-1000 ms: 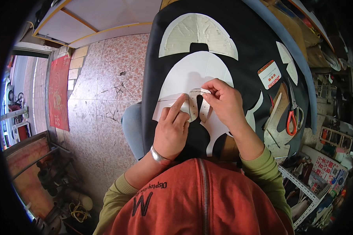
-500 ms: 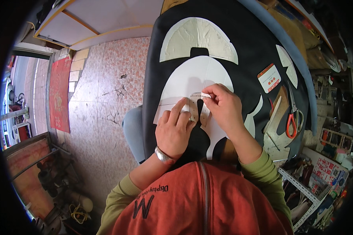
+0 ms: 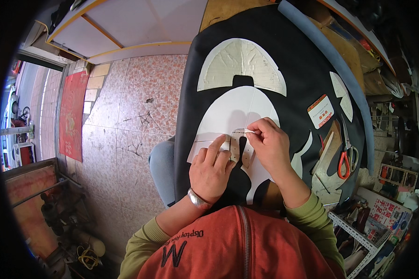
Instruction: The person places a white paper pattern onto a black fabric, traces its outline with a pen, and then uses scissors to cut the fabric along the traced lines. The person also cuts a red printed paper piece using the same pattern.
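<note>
While the right hand [image 3: 269,145] pinches the far right corner of the U-shaped template [image 3: 235,147] between thumb and fingers, the left hand [image 3: 210,171] rests with its index finger stretched out and the others bent beside the left leg, though whether it grips anything cannot be told. Lying just left of the right hand and ahead and right of the left one, the template has its long axis running away from the body, its bend at the far end. Neither hand is clearly nearer, and white card [image 3: 228,111] spreads beyond both.
</note>
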